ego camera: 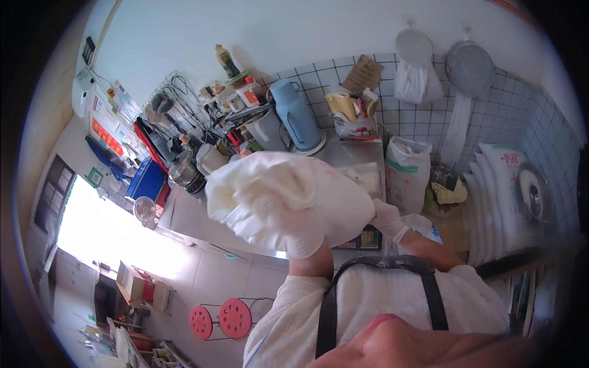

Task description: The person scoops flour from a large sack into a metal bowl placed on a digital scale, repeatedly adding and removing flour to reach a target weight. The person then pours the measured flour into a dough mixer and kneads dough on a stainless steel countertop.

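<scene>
A large white sack (340, 202) with faint red print is held up before my chest, lying on its side with its crumpled end to the left. My left hand (301, 230), in a white glove, grips the folds at that end; its fingers are partly lost against the pale fabric. At the sack's other end, my gloved right hand (390, 221) clasps the lower right corner. Behind the sack, a container with white contents (368, 177) shows in part on the metal worktable (354, 149). Below the sack, a dark panel (369, 239) is partly covered.
A blue thermos jug (297, 115) and a box of utensils (356, 126) stand at the back. To the right are an opened white sack (407, 179) and several stacked full sacks (497, 202). Two red stools (235, 317) are on the floor at the left.
</scene>
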### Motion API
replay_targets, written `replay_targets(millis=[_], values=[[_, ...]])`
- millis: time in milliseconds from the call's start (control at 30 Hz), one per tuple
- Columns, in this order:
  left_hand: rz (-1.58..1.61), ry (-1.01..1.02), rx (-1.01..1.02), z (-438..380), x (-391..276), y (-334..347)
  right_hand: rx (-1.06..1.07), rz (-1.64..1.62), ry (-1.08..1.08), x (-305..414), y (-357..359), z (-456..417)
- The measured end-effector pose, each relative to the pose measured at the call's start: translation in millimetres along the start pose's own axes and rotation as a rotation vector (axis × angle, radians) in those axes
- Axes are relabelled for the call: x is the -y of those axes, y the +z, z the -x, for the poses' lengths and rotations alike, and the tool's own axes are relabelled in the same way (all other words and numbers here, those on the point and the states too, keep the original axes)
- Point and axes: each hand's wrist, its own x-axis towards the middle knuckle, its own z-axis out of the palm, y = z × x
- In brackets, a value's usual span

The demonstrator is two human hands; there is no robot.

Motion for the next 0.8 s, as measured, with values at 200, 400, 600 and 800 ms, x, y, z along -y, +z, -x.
replay_targets(millis=[200,400,600,800], values=[[0.154,0.030,0.191,49,-44,-43,0.148,-0.218,-0.149,10,-12,65],[-0.009,0.215,0.189,137,-106,-94,0.383,-0.154,-0.481,21,6,162],[-0.439,0.304,-0.636,240,-234,-114,0.873,-0.295,-0.522,71,27,241],[3.089,-0.016,1.120,374,-358,-178,1.329,-0.194,-0.787,174,89,331]])
